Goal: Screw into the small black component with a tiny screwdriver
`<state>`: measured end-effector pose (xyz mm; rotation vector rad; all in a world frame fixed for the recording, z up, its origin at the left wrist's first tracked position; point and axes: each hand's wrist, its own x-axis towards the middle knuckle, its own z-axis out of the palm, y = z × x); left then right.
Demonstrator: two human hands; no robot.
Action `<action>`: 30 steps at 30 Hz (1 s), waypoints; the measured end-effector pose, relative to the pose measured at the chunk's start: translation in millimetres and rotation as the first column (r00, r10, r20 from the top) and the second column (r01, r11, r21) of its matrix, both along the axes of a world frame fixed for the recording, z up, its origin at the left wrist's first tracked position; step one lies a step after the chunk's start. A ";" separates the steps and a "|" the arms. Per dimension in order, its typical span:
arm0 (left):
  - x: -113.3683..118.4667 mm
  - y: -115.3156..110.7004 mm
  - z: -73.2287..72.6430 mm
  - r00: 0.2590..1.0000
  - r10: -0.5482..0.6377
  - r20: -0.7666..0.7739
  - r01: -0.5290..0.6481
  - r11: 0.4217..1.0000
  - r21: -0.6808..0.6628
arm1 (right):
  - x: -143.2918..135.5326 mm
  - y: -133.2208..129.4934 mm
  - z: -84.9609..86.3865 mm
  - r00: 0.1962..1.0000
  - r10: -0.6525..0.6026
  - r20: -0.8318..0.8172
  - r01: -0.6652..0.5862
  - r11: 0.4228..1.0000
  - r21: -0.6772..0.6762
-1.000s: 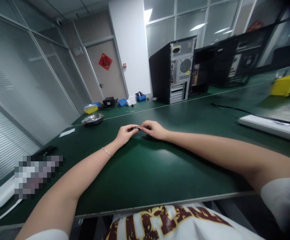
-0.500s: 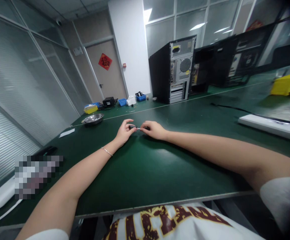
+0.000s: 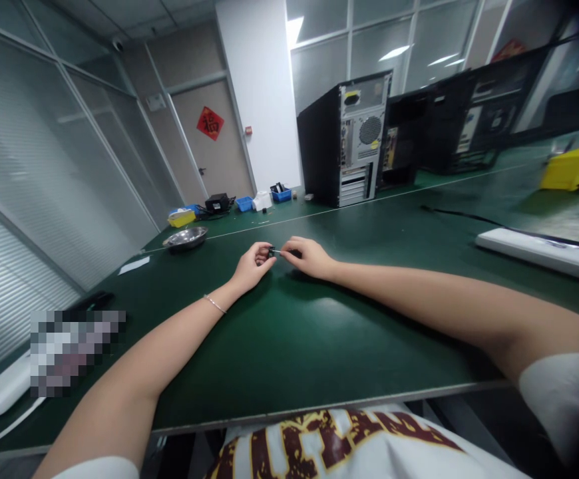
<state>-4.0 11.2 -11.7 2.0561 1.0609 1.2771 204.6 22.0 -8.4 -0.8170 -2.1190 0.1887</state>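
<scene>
My left hand (image 3: 250, 267) is closed around a small black part (image 3: 271, 251), which pokes out past the fingertips; its exact kind is too small to make out. Opposite it, my right hand (image 3: 313, 258) pinches a small screwdriver (image 3: 278, 251) with a thin bright shaft and a dark handle mostly covered by the fingers. The shaft points left and its tip is at the black part, though whether it sits inside cannot be seen. Both hands are just above the middle of the green table (image 3: 314, 346).
A metal bowl (image 3: 186, 238) stands left of the hands. Behind are blue bins (image 3: 244, 204) and a black box (image 3: 218, 203). A computer tower (image 3: 349, 143) rises at the back. A white power strip (image 3: 544, 253) lies right, and a yellow bin (image 3: 574, 166) beyond it.
My left fingers have curled in more tightly around the black part, which has turned. My right hand has shifted slightly, still holding the screwdriver.
</scene>
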 end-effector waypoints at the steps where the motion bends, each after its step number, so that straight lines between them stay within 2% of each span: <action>1: 0.7 -1.4 0.2 1.000 -0.006 -0.020 0.007 1.000 0.018 | 0.0 -1.4 0.7 1.000 -0.003 0.014 0.003 1.000 0.001; 3: 1.5 -4.2 2.0 0.998 0.001 -0.068 0.003 0.998 0.066 | 0.0 -3.6 1.9 0.999 -0.018 0.037 0.018 1.000 0.002; 8: -0.3 -10.2 10.3 0.977 0.116 -0.179 -0.068 0.964 0.255 | 0.4 -5.0 3.2 0.994 -0.083 0.077 0.083 0.997 0.005; 13: 0.4 -14.5 13.2 0.968 0.119 -0.220 -0.042 0.945 0.325 | 0.6 -4.4 3.2 0.989 -0.102 0.104 0.104 0.995 -0.013; 30: 1.0 -15.5 14.9 0.981 0.032 -0.192 0.021 0.964 0.265 | 3.2 -2.2 2.8 0.995 0.065 0.072 -0.064 0.998 -0.019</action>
